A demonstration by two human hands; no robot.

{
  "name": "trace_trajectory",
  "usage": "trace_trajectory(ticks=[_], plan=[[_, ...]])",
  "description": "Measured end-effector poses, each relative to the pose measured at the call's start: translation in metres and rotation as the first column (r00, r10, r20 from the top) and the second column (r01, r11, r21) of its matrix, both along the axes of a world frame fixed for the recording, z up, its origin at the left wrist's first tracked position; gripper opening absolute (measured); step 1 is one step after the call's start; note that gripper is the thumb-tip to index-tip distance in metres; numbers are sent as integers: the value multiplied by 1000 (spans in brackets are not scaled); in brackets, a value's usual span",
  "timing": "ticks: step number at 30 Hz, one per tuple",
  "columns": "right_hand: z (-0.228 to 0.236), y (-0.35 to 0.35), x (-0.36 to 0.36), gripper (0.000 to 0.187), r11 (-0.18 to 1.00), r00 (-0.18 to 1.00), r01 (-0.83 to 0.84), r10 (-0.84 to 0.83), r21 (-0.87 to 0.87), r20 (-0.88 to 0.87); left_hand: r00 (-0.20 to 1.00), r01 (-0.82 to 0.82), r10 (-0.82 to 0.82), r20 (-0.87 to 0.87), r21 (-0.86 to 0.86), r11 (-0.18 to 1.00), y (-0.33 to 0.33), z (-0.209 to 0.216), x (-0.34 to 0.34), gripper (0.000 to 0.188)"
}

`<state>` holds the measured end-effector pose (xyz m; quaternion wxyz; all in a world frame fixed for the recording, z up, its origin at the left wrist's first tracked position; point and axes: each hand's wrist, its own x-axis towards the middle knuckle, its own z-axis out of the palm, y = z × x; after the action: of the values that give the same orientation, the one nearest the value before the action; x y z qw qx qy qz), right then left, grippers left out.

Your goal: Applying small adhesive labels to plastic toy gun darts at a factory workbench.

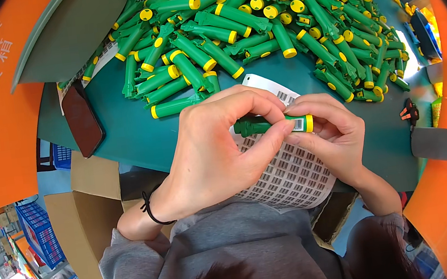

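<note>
My left hand (pixel 218 145) and my right hand (pixel 326 135) meet over the near edge of the table. Between them lies a green plastic toy tube (pixel 255 126) with a yellow end ring. My left thumb and forefinger pinch its middle, and my right fingers grip it close to the yellow end. A small white barcode label (pixel 299 124) sits on the tube beside that ring. Beneath my hands a white sheet of barcode labels (pixel 295 178) hangs over the table edge toward my lap; my hands cover part of it.
Many similar green tubes (pixel 253 18) are heaped across the far side of the green table (pixel 123 138). A dark phone (pixel 83 120) lies at left, near a grey bin (pixel 71 35). Orange-handled scissors (pixel 409 111) and a grey cylinder (pixel 439 143) are at right. An open cardboard box (pixel 86 223) stands below left.
</note>
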<state>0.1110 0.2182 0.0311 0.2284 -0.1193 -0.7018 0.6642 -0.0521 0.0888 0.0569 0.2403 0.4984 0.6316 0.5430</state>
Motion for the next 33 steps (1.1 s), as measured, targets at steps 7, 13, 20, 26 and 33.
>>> trace_trajectory(ticks=[7,13,20,26,33], plan=[[-2,0,-2,33,998,999,32,-30,62,-40,1000,-4,5,10,-50,999,1,1,0,10],[1,1,2,37,994,999,-8,3,106,52,997,31,-23,78,-101,994,0,-5,-6,22],[-10,7,-3,35,948,999,10,1,318,-34,907,245,-158,391,-182,952,8,-13,-6,19],[-10,6,-3,55,998,1000,-8,8,57,4,951,241,-177,254,-248,938,4,-9,-11,27],[20,3,-1,68,978,998,58,-62,200,16,918,133,-43,394,-204,970,-8,-13,-28,28]])
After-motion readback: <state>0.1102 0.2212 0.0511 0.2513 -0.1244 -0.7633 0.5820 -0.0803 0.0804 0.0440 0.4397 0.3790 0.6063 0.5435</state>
